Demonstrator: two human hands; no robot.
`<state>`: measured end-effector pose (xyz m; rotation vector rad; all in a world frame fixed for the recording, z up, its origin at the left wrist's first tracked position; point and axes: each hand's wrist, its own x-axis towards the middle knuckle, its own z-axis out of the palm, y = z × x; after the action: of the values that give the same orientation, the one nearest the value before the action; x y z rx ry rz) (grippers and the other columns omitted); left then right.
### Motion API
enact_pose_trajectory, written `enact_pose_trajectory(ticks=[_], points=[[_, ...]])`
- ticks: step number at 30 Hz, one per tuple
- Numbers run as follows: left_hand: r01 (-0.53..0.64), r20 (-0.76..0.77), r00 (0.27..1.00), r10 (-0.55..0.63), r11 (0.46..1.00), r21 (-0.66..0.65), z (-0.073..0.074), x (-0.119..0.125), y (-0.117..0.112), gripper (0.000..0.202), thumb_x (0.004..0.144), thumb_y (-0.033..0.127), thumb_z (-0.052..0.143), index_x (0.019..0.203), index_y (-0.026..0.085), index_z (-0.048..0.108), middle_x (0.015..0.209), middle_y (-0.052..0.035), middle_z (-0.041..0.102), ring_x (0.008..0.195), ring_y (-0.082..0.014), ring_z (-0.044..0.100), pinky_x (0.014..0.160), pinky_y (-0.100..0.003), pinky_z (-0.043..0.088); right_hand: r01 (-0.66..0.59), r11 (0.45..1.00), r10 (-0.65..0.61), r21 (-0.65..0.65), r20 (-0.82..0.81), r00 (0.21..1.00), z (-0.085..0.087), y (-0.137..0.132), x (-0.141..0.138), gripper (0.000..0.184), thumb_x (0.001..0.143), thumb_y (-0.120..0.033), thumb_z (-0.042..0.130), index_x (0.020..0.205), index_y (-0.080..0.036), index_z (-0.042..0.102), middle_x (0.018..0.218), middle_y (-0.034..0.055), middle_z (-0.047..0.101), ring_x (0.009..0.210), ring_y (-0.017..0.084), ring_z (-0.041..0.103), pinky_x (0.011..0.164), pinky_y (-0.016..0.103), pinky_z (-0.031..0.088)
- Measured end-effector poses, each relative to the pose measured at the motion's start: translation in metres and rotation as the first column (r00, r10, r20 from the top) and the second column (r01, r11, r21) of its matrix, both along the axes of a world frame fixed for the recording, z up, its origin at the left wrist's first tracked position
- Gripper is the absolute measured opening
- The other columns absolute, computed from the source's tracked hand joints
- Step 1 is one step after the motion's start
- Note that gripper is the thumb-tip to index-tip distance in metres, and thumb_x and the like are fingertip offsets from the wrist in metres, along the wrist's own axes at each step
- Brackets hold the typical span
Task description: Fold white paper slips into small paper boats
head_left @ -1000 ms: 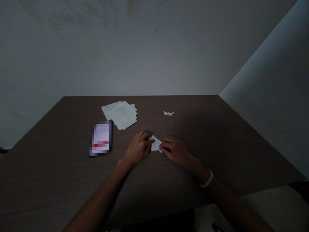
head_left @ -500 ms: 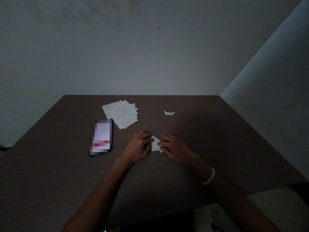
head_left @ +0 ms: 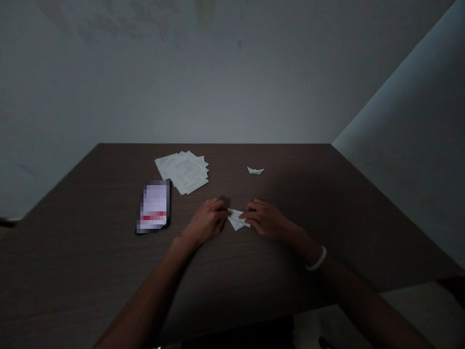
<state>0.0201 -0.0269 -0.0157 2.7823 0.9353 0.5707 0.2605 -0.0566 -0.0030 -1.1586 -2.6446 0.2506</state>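
Observation:
A small folded piece of white paper (head_left: 237, 222) with printed lines lies between my hands, one point of it toward me. My left hand (head_left: 209, 219) pinches its left corner between thumb and fingers. At its right side, my right hand (head_left: 264, 218) grips the paper, with thumb and index finger at the edge. Both hands rest low over the brown table (head_left: 225, 271). Farther back stands a little folded paper boat (head_left: 255, 170). Part of the folded paper is hidden under my fingers.
A fanned stack of printed paper sheets (head_left: 185, 172) lies at the back left. In front of it is a phone (head_left: 154, 206) with a blurred screen. A pale wall (head_left: 218, 97) borders the table's far edge, and another surface slants up at the right.
The folded paper has turned between my hands, so a point now faces me. My right hand has shifted slightly and my left has barely moved.

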Motion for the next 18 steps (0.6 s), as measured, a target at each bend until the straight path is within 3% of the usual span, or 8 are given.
enact_pose_trajectory(ticks=[6, 18], points=[[0.066, -0.113, 0.992, -0.063, 0.998, 0.018, 0.006, -0.003, 0.001, 0.03, 0.083, 0.009, 0.053, 0.105, 0.019, 0.07, 0.098, -0.0085, 0.065, 0.089, -0.0226, 0.056, 0.077, -0.037, 0.046, -0.063, 0.998, 0.06, 0.022, 0.101, 0.993, 0.007, 0.002, 0.0, 0.022, 0.092, -0.02, 0.054, 0.11, -0.022, 0.066, 0.1, 0.0063, 0.059, 0.091, 0.018, 0.05, 0.077, 0.03, 0.043], [0.082, -0.073, 0.994, -0.085, 0.996, -0.043, 0.015, -0.004, -0.003, 0.028, 0.08, 0.012, 0.052, 0.098, 0.019, 0.072, 0.108, -0.008, 0.064, 0.097, -0.0245, 0.056, 0.084, -0.041, 0.048, -0.144, 0.987, 0.132, 0.069, 0.156, 0.979, 0.005, 0.006, 0.003, 0.024, 0.091, -0.018, 0.053, 0.112, -0.023, 0.064, 0.098, 0.0059, 0.059, 0.089, 0.019, 0.05, 0.073, 0.03, 0.041]])
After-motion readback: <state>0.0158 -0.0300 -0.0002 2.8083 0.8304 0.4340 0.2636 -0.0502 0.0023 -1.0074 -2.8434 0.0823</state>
